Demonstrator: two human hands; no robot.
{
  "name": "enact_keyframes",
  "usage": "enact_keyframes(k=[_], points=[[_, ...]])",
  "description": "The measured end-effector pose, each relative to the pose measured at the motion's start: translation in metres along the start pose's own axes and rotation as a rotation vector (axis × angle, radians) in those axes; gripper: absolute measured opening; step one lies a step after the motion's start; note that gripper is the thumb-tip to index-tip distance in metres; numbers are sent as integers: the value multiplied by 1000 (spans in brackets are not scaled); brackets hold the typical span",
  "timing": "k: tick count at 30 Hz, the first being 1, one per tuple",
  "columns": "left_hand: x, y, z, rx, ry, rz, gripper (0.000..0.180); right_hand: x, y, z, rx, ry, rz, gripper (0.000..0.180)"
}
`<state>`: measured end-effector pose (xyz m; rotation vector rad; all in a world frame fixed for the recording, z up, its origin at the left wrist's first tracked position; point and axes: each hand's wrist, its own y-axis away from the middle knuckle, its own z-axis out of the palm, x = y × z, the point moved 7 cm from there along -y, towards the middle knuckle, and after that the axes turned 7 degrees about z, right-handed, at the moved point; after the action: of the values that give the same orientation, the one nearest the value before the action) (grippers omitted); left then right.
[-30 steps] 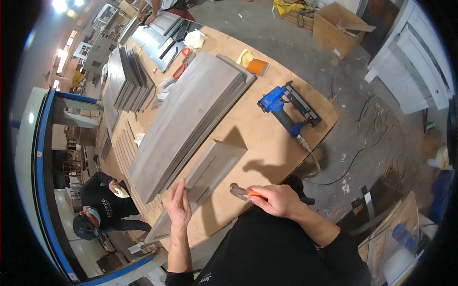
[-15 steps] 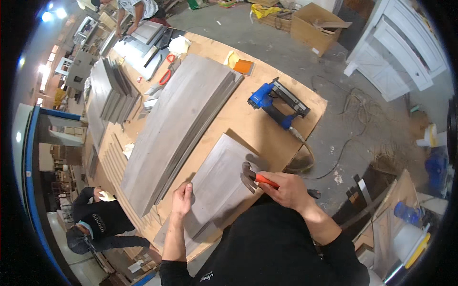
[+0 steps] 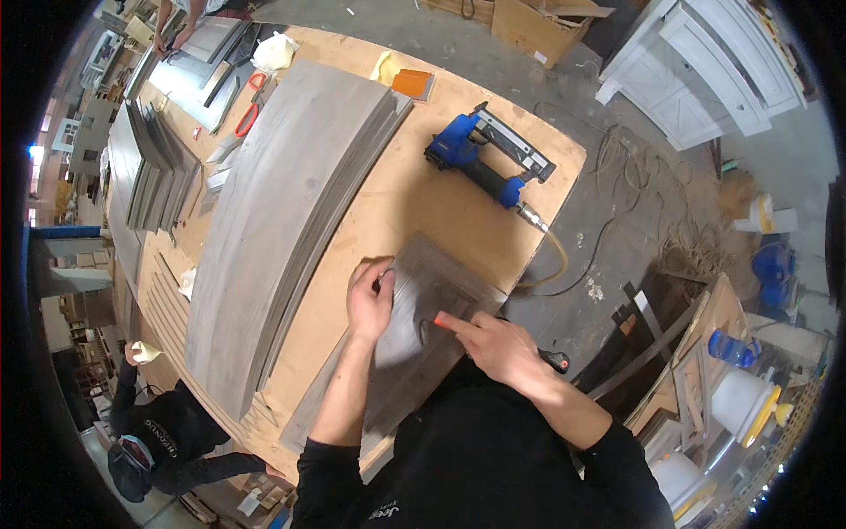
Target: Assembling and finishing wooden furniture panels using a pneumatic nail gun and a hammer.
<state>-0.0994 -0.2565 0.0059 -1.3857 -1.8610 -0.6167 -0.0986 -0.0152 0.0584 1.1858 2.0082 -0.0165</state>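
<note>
Grey panel (image 3: 414,353) with a raised frame sits flat on the plywood workbench (image 3: 414,203), right at the near edge in front of the person. Left hand (image 3: 370,304) lies on its upper left part, fingers bent, pressing the board down and gripping nothing. Right hand (image 3: 493,348) is closed around an orange-handled tool (image 3: 449,323), whose dark tip touches the panel's middle, just right of the left hand. Beyond the panel there's a blue nail gun (image 3: 480,159) with its hose, well apart from both hands. To the left lies a long stack of grey boards (image 3: 282,212). Another person in black (image 3: 167,436) stands below the bench's left side.
</note>
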Motion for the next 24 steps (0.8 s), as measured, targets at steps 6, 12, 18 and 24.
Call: enact_keyframes(k=[6,12,18,24], points=[[0,-24,23,-29,100,-127,17,-8,-9,26,-57,115,-156,56],[-6,-23,28,-26,158,-172,18,2,-27,14,-7,82,9,58],[-3,-22,27,-16,171,-153,18,-2,-18,22,-104,128,-132,60],[-1,-21,27,-31,100,-180,18,-11,-13,18,-101,111,-116,55]])
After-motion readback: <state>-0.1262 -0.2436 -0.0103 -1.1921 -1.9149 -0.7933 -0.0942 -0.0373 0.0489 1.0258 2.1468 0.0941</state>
